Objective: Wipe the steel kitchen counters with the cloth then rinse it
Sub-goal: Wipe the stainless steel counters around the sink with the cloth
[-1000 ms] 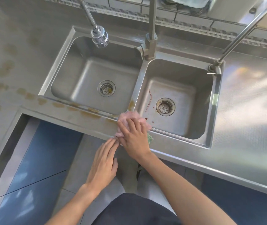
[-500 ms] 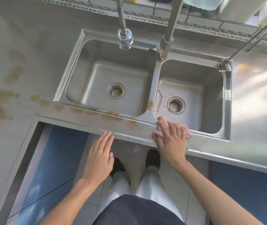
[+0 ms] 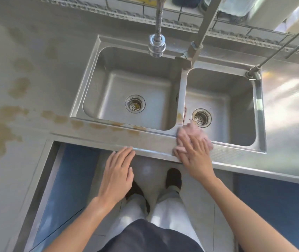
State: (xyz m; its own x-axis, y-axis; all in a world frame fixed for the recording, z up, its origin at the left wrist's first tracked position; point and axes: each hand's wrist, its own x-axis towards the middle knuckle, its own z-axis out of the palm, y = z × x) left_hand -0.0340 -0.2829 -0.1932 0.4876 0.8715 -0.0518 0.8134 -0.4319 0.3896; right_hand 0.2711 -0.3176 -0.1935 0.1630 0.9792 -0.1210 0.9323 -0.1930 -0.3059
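Observation:
A pink cloth (image 3: 192,133) lies on the front strip of the steel counter (image 3: 154,142), just below the divider between the two sink basins. My right hand (image 3: 195,155) presses flat on the cloth, fingers spread over it. My left hand (image 3: 117,171) is open, fingertips touching the counter's front edge, holding nothing. Brown stains (image 3: 97,125) run along the counter strip in front of the left basin and spread over the left counter (image 3: 5,120).
A double steel sink has a left basin (image 3: 136,99) and right basin (image 3: 223,110), each with a drain. A flexible spray tap (image 3: 157,44) hangs over the left basin; a second tap (image 3: 254,71) stands at the right. My legs and shoes stand below the counter.
My right hand slid the cloth right along the front strip, then back left toward the divider. My left hand left the cloth's side and now rests at the counter edge.

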